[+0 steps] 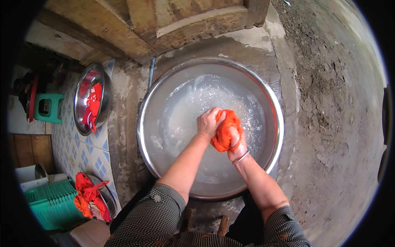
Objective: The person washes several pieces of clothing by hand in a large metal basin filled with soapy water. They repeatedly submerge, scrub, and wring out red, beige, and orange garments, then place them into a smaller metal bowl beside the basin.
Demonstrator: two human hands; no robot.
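Both of my hands grip one bunched orange-red cloth (226, 131) above the water of a large round metal basin (143, 123). My left hand (209, 123) clasps the cloth from its left side, fist closed. On the lower right of the bundle, my right hand (237, 142) is closed around it, with a thin metal bangle (241, 157) at the wrist. Cloudy, soapy-looking water (185, 120) lies beneath, rippled and with foam near the far side.
Left on the tiled floor, a metal bowl (106, 102) holds red cloths (94, 102). More red and orange cloths (89, 194) lie in another metal bowl (109, 200), beside stacked green plastic stools (51, 203). Wooden doors (197, 23) border the far side; bare ground (333, 139) spreads right.
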